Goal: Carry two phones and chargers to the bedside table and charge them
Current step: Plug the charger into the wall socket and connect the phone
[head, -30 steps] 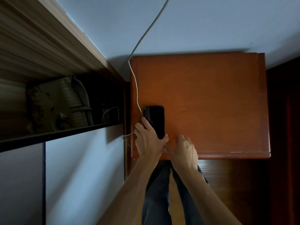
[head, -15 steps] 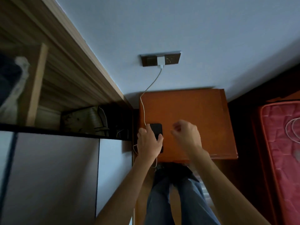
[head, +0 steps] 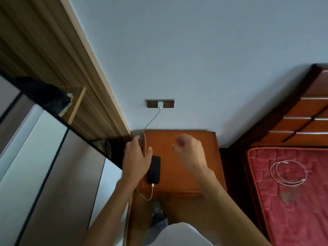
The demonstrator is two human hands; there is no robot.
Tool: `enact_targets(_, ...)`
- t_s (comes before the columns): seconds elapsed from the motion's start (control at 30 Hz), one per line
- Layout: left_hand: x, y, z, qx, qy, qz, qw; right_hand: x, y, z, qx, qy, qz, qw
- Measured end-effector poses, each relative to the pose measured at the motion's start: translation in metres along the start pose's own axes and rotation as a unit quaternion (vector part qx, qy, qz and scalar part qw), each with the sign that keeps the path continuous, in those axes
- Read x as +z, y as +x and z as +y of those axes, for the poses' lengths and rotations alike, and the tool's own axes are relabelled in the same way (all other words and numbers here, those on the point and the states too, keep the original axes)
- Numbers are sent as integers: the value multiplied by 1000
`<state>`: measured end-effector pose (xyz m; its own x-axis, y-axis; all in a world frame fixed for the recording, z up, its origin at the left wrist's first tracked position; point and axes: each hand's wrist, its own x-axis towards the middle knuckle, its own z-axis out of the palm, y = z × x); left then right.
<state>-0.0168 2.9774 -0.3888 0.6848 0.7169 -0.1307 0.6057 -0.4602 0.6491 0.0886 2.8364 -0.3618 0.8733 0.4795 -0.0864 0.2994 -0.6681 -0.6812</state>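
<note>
A black phone lies face up near the left edge of the orange-brown bedside table. A white cable is plugged into its near end, loops below the table's front and runs up to a white charger in the wall socket. My left hand hovers open just left of the phone, over the cable, holding nothing. My right hand floats above the table's middle, fingers loosely curled and empty. A second white cable lies coiled on the red mattress. No second phone is in view.
A wardrobe with grey sliding doors stands at the left, its open section dark beside the table. The wooden headboard rises at the right. My legs and a shoe are below the table's front.
Both hands have come off the phone and lifted. The left hand moved up to the phone's left; the right rose over the table's middle. The camera pulled back, showing the socket and bed.
</note>
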Motion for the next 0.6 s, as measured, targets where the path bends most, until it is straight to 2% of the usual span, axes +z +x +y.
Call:
enact_targets(0.33, -70, -89, 106, 95, -43, 153, 983, -111, -50, -32, -148, 78, 55, 984)
enact_targets(0.6, -129, -158, 141, 104, -46, 228, 967, -159, -97, -68, -276, 104, 35, 955)
